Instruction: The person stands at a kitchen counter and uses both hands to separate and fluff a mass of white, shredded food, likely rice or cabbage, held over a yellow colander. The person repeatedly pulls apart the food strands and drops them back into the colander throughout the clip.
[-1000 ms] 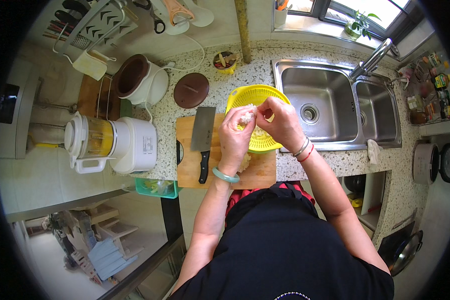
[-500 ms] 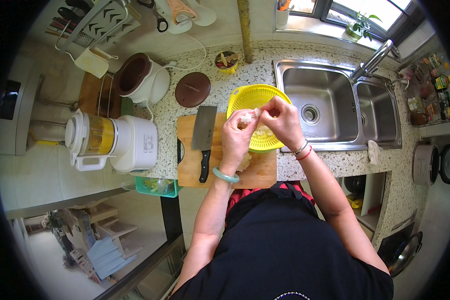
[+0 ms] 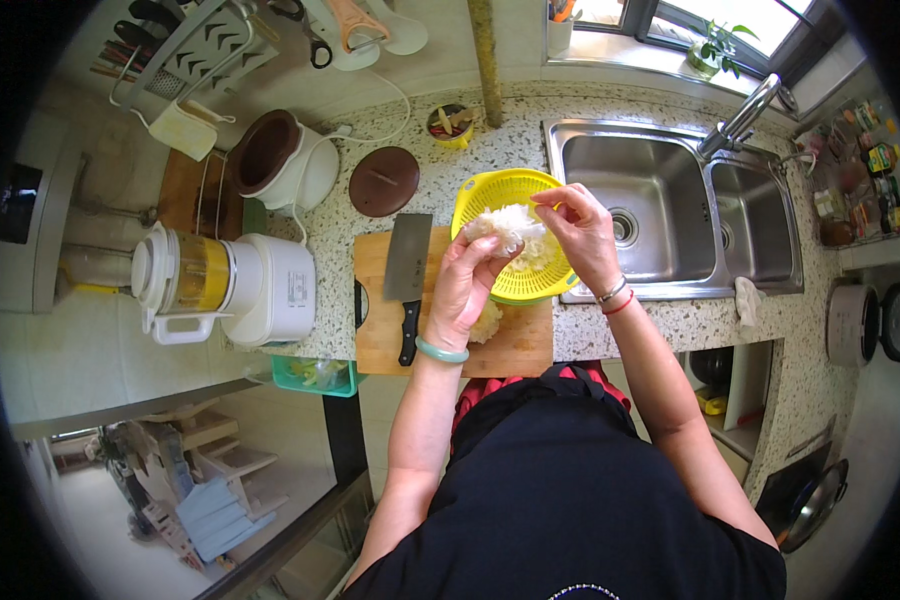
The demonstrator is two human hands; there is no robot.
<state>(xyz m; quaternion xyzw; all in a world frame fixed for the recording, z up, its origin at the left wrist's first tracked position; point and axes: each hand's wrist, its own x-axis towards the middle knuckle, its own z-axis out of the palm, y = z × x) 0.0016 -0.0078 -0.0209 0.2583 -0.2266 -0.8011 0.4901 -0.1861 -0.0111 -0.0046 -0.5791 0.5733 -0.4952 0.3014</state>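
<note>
My left hand [image 3: 462,290] grips a frilly clump of white fungus [image 3: 500,226] above a yellow colander [image 3: 482,188]. To its right, my right hand [image 3: 588,240] is closed in a pinch over the colander's right side. Whatever its fingertips hold is too small to make out. Loose pieces of white fungus lie inside the colander. Another pale frilly piece [image 3: 486,324] rests on the wooden cutting board [image 3: 378,345], beside my left wrist and partly hidden by it. A cleaver [image 3: 407,262] with a black handle lies on the board, left of my left hand.
A double steel sink [image 3: 635,170] with a tap [image 3: 745,120] is on the right. Farther left stand a white blender [image 3: 270,290] and a white pot [image 3: 315,170] with a brown inside; a brown lid [image 3: 384,181] and a small yellow bowl [image 3: 452,138] are behind the board.
My hands have moved apart, the right one slightly to the right. The white fungus in my left hand, mostly covered before, now shows as a larger clump.
</note>
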